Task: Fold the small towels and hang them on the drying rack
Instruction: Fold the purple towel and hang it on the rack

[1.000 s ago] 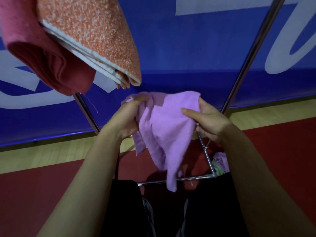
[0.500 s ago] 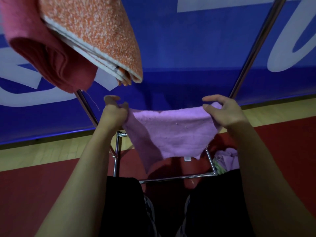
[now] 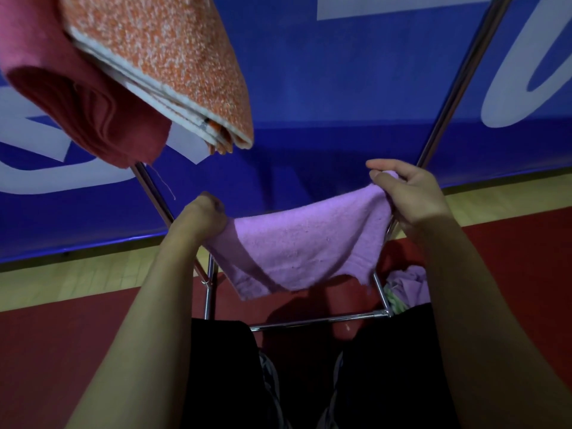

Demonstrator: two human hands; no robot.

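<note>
The purple towel (image 3: 297, 252) hangs stretched between your two grips, sagging below them in front of the rack (image 3: 322, 320): your left hand (image 3: 201, 221) is closed in a fist around one top corner and your right hand (image 3: 408, 196) pinches the other between thumb and fingers. You look to be at the folding step, with the towel opened flat. Next, bring the two held corners together to halve it, then lift it beside the orange towel (image 3: 173, 57) and red towel (image 3: 62, 97) above your left grip
</note>
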